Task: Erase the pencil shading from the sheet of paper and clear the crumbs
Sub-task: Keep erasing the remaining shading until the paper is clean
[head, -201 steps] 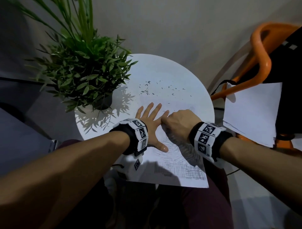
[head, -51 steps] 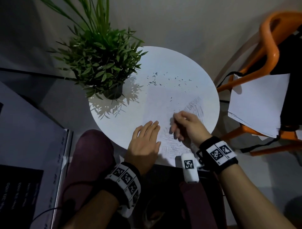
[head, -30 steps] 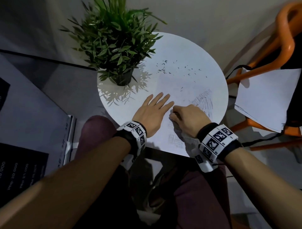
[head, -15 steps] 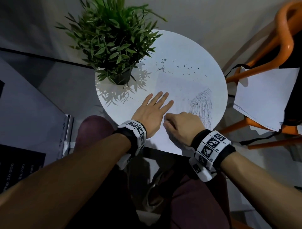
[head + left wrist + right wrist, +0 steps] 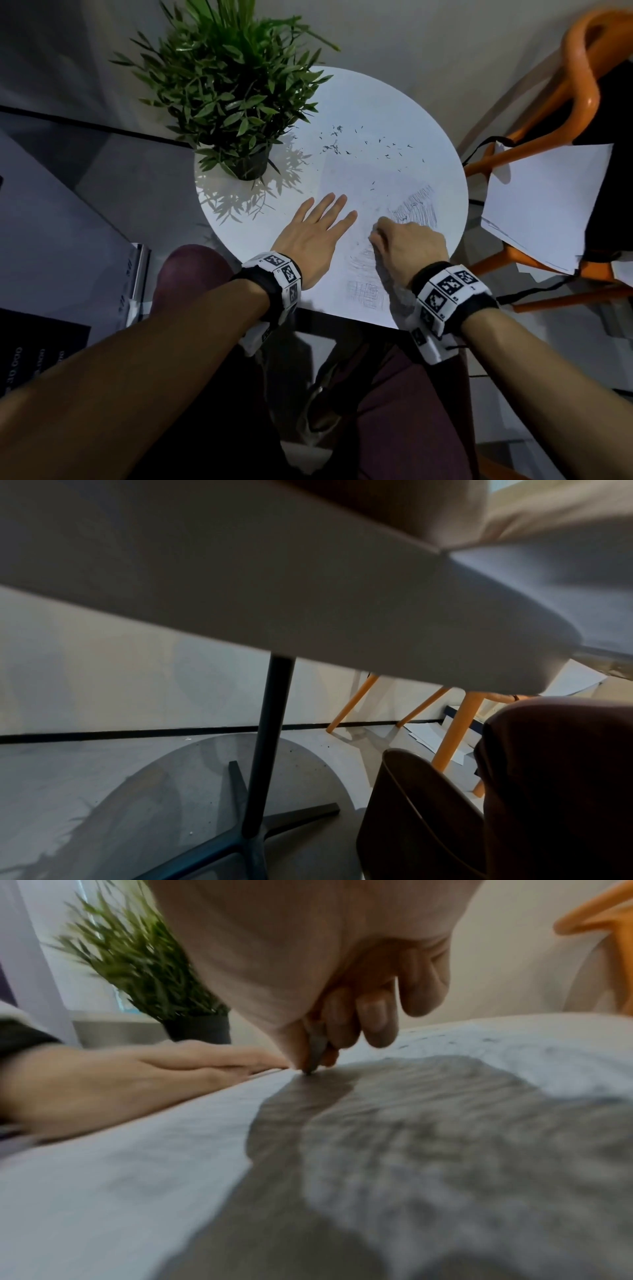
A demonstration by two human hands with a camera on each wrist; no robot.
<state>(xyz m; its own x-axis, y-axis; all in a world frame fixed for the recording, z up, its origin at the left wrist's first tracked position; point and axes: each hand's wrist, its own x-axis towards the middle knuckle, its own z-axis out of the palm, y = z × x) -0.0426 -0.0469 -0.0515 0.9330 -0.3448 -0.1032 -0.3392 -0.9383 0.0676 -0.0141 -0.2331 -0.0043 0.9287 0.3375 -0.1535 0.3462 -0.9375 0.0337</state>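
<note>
head view down over table (image 5: pixel 394 113); right wrist low along paper (image 5: pixel 137 1191); left wrist beneath tabletop

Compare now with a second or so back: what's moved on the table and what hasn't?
The right hand, pinching the eraser, has shifted a little along the sheet of paper while rubbing; the hatching beyond it remains. The left hand stays flat on the sheet. The crumbs and potted plant are unmoved.

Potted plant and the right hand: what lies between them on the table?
Head view: the left hand lies flat on the sheet of paper, between potted plant and right hand.
</note>
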